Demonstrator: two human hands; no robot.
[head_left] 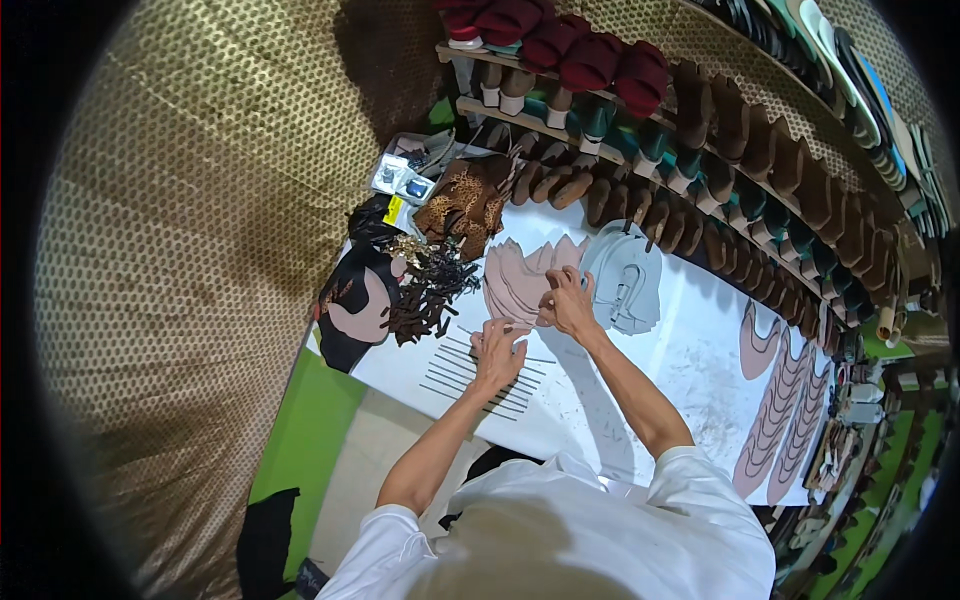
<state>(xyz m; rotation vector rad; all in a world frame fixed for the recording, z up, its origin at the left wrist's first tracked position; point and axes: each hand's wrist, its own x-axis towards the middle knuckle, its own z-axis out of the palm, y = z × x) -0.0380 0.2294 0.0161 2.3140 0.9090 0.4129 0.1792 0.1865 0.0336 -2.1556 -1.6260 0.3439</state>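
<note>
My left hand [497, 347] rests flat, fingers spread, on the white worktable [640, 370], over a row of thin dark strips [470, 378]. My right hand [566, 302] reaches further back and pinches the edge of a fanned stack of pale pink shoe insoles [515, 280]. A pile of grey cut pieces [625, 280] lies just right of that hand. Whether the left hand grips a strip is hidden by its fingers.
Dark brown straps [430, 295] and black and pink pieces [355, 305] are heaped at the table's left end. Pink soles [775, 410] lie in rows at the right. Shelves of sandals and shoe lasts [700, 150] run behind the table. A green floor patch [305, 430] shows below left.
</note>
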